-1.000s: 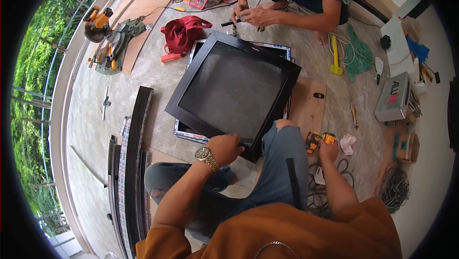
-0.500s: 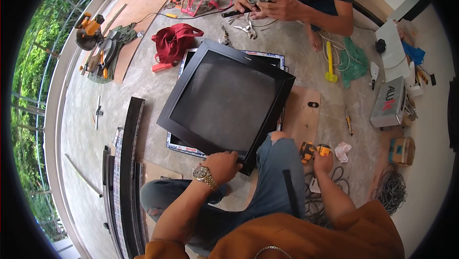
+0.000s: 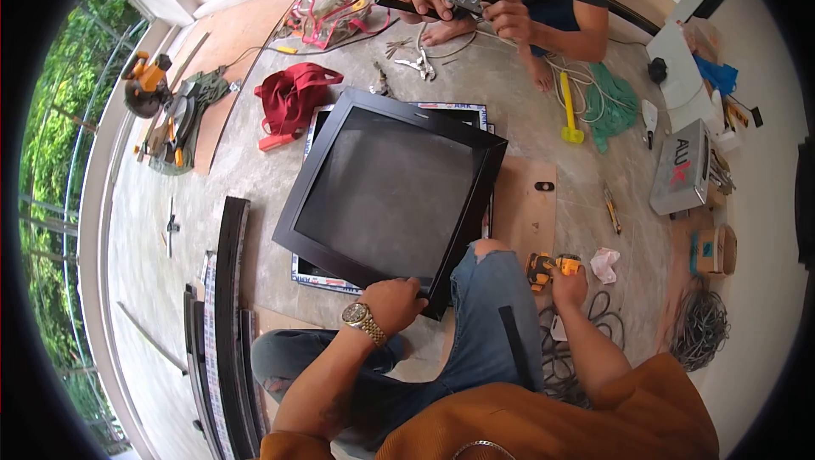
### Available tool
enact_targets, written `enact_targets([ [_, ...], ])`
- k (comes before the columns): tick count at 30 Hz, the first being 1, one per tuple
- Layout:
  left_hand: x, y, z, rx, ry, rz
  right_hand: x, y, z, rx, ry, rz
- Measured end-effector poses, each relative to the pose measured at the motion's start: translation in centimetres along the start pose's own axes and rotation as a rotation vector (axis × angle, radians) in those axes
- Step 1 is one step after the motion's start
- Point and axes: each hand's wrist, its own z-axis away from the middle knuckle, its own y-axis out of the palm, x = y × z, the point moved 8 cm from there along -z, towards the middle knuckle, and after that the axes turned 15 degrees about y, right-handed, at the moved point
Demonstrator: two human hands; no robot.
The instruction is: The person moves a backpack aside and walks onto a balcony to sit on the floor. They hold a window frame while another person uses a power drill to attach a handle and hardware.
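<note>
In front of my knees lies a black window frame (image 3: 290,205) with a dark mesh-like panel, set askew on another frame (image 3: 318,273) that carries printed protective tape. My left hand (image 3: 392,305), with a watch at the wrist, is closed over the near edge of the black frame. Its fingertips are partly hidden. Out to the right, my right hand (image 3: 569,288) is wrapped round a yellow and black cordless drill (image 3: 540,272), just above the floor beside my knee.
Opposite, a person's hands (image 3: 480,12) hold a metal part and a black strip. Long dark profiles (image 3: 227,290) lie at left. A red bag (image 3: 293,99), yellow hammer (image 3: 569,112), pliers (image 3: 418,65), toolbox (image 3: 682,170), coiled cable (image 3: 700,330) and crumpled paper (image 3: 604,265) surround the frames.
The view has shifted slightly. My left hand stays on the black frame and my right keeps the drill. The other person's hands have come closer together around the metal part.
</note>
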Motion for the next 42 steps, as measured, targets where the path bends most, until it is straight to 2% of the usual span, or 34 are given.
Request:
enact_targets([
  [42,0.9,0.0,-0.3,-0.016,0.01,-0.048,-0.9,1.1,-1.1,-0.021,-0.013,0.014],
])
